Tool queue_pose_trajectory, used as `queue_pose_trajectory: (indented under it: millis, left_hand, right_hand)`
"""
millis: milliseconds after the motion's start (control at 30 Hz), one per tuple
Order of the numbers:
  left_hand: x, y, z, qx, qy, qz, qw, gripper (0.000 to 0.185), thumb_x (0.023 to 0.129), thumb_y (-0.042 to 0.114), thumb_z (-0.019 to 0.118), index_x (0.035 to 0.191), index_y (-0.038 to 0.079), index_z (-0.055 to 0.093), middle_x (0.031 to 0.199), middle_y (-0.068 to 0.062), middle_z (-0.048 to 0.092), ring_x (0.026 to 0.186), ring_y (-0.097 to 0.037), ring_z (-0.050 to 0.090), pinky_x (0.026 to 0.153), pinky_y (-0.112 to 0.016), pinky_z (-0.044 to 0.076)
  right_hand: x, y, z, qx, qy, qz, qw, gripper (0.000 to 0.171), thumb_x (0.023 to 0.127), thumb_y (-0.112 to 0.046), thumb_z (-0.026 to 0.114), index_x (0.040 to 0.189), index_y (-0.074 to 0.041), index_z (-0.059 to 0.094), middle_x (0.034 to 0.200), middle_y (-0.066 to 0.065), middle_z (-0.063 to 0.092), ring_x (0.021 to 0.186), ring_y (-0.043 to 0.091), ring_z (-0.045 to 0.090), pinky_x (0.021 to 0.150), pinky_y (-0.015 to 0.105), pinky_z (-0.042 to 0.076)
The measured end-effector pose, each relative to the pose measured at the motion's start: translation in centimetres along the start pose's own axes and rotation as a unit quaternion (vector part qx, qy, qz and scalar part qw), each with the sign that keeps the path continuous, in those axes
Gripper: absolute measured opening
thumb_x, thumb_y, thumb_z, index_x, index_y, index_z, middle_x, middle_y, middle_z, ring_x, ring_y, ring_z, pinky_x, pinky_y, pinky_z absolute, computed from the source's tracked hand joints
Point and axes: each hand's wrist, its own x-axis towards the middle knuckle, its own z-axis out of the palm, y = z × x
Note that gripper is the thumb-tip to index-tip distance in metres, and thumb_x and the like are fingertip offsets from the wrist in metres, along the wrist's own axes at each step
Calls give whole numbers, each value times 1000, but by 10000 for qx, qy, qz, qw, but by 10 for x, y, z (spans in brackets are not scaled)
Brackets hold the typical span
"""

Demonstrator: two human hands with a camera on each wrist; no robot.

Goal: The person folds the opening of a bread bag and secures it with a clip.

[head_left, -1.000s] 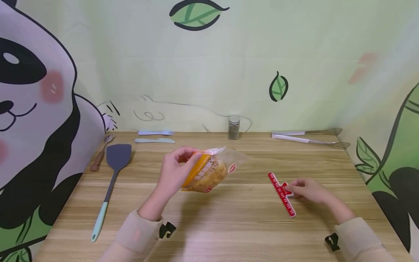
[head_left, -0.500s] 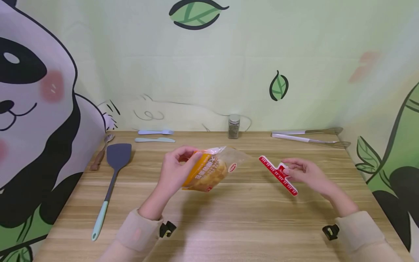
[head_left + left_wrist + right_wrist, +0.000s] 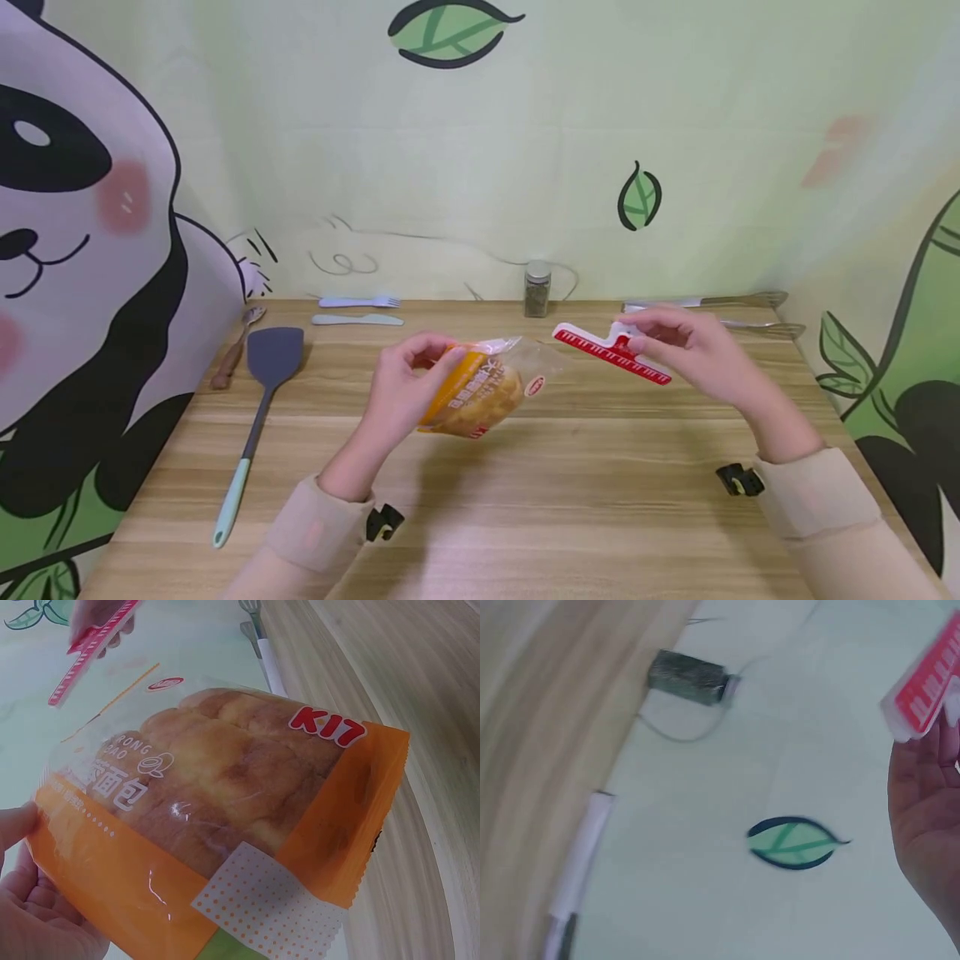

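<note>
My left hand (image 3: 405, 392) pinches the orange edge of a clear-and-orange bread bag (image 3: 480, 392) between thumb and fingers, above the wooden table. In the left wrist view the packaged bread (image 3: 232, 765) shows golden brown through the film. The bag's clear end points right, toward my other hand. My right hand (image 3: 693, 350) grips the tab of a red and white bag clip (image 3: 611, 354), its long bar slanting down to the right. The clip's left end is close to the bag's clear end, with a small gap between. In the right wrist view only part of the clip (image 3: 926, 686) shows.
A dark spatula (image 3: 275, 358) and a wooden-handled spoon (image 3: 234, 350) lie at the left. Along the back edge are a blue fork (image 3: 358, 302), a pale knife (image 3: 357, 320), a spice jar (image 3: 537, 290) and white-handled utensils (image 3: 750, 300), partly behind my right hand.
My right hand has lifted the bag clip off the table area at the right and carried it up and left toward the bag. The left hand and bread bag have hardly moved.
</note>
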Motion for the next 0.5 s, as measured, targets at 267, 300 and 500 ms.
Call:
queue_pose_trajectory:
  millis: [267,300,500]
  left_hand:
    - [1,-6,0,-91,-129,153,9998,14,86,22,74,89,8,74,81,-1,69,72,-18,59,70,-33,49]
    - [1,-6,0,-69,-145,135,9998,13,86,21,74,89,8,74,81,-1,69,72,-18,59,71,-33,49]
    - [-2,14,-3,72,-211,80,9997,8,86,7,73,90,0,72,81,-8,70,72,-23,59,71,-35,49]
  right_hand:
    - [18,-39,9,-452,-51,-800,9958,28,86,1,71,112,-8,69,93,0,63,82,17,61,59,27,50]
    - [19,-45,10,-464,-33,-941,9945,27,84,4,71,110,-6,70,89,1,62,79,17,61,57,26,49]
    - [27,-66,11,-575,-165,-1290,9898,25,81,9,72,104,0,71,81,3,61,74,14,57,55,23,42]
